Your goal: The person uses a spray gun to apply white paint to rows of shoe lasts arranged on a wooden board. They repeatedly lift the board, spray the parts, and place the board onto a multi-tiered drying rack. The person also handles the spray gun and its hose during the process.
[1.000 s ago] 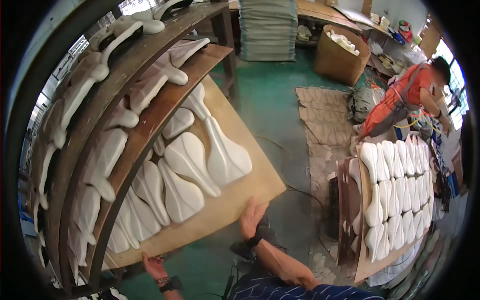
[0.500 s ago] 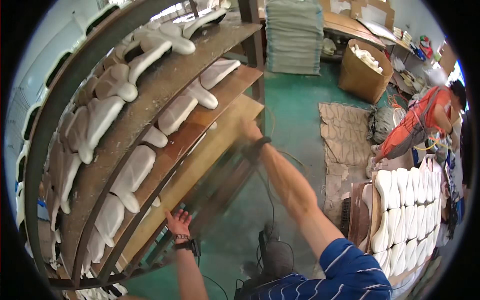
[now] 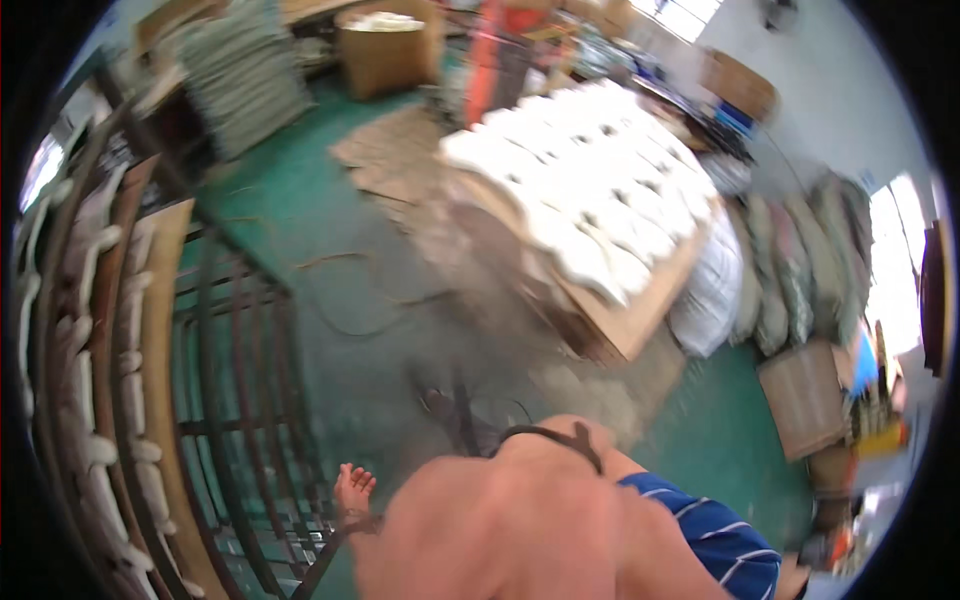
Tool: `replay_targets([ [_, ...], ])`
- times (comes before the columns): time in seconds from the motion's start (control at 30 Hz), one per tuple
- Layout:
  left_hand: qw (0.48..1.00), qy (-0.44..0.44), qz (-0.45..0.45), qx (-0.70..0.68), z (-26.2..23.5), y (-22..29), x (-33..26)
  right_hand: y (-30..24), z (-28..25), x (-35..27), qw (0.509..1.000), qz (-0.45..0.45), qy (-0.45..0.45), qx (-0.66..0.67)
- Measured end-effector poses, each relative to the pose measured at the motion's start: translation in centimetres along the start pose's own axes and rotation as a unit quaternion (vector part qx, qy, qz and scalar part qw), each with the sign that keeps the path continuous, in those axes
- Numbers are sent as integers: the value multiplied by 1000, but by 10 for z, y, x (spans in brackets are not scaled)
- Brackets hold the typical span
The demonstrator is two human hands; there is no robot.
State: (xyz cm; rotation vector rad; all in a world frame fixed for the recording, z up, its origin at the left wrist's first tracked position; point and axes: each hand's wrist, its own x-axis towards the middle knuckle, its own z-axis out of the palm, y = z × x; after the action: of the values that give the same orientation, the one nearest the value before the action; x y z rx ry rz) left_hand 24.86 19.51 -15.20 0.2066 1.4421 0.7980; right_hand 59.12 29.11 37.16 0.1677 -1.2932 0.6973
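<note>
My left hand (image 3: 355, 490) is held low beside the dark metal rack (image 3: 215, 430), its fingers apart and nothing in them. Very near the camera, my right hand (image 3: 490, 530) fills the lower middle as a blur; its fingers cannot be made out. A dark band circles the right wrist. On the rack at the left, boards carry rows of pale moulded pieces (image 3: 130, 360). The rack's bare-faced outer board (image 3: 160, 300) stands nearest to the left hand. Ahead, a stack of boards (image 3: 600, 335) bears many white moulded pieces (image 3: 590, 180) in rows.
Green floor (image 3: 340, 290) lies between rack and stack, with a loose cord (image 3: 345, 258) and flattened cardboard (image 3: 395, 150) on it. A large carton (image 3: 390, 50) and a wrapped pile (image 3: 235, 75) stand at the back. White and grey sacks (image 3: 705, 290) and a box (image 3: 800, 400) are at the right.
The view has swung right, so the rack now sits at the far left and the white pieces ahead. My right hand has left the rack's board and come up close to the camera.
</note>
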Motion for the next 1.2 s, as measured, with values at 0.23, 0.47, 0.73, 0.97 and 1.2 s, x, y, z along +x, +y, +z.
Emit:
replay_targets([
  [0.23,975,-16,-106,197,10,-85,-39,-124,25,-10,977,-122,49,-168],
  [0.47,949,-8,-134,284,34,-158,-82,-267,8,-40,934,-215,107,-265],
  [0.73,929,-51,-88,357,141,-238,-115,-479,-106,-118,895,-86,101,-425],
  [0.97,906,-241,174,301,455,-276,-319,-622,-214,-260,633,345,69,-690],
  [1.2,676,-735,57,-19,714,-248,-602,-705,-337,-439,366,684,-1,-631],
])
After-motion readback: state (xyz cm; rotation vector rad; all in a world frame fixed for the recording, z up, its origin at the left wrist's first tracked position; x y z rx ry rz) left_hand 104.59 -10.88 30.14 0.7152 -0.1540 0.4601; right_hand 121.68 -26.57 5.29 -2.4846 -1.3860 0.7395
